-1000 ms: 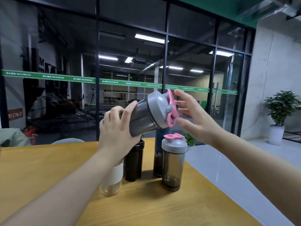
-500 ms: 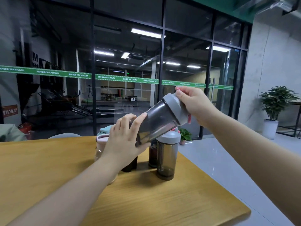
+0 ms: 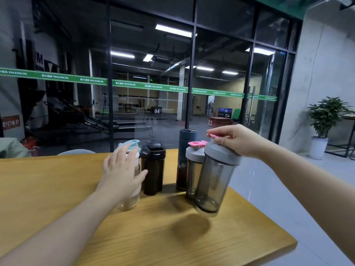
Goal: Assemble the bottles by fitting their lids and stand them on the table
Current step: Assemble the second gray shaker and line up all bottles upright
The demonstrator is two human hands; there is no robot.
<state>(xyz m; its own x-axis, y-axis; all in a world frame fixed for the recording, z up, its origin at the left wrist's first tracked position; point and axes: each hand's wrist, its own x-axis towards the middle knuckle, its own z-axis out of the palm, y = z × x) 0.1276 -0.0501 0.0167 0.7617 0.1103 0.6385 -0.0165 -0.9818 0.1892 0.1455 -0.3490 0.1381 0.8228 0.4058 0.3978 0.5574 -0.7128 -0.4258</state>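
Fingers [image 3: 221, 138] of rt hand [image 3: 237, 142] grip smoky shaker [image 3: 215, 181] by grey lid [image 3: 221, 153].

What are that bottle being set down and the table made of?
The bottle looks like smoky see-through plastic: the table shows through its glossy wall. Its lid seems matte grey plastic. The table shows wood grain, though it may be veneer or laminate.
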